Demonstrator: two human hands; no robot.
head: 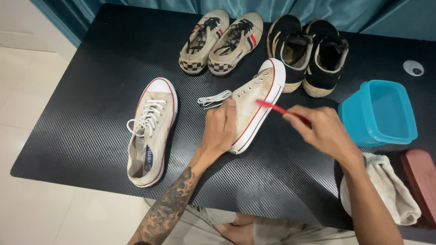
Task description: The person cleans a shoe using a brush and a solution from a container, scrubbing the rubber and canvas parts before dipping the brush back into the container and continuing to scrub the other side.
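On table, left hand [221, 129] steadying sneaker [256, 102], right hand [320, 131] gripping toothbrush [272, 106]

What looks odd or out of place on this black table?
The cream canvas sneaker under the left hand has empty eyelets; its white lace lies loose beside it, while its laced cream partner sneaker sits apart. Both look stained.
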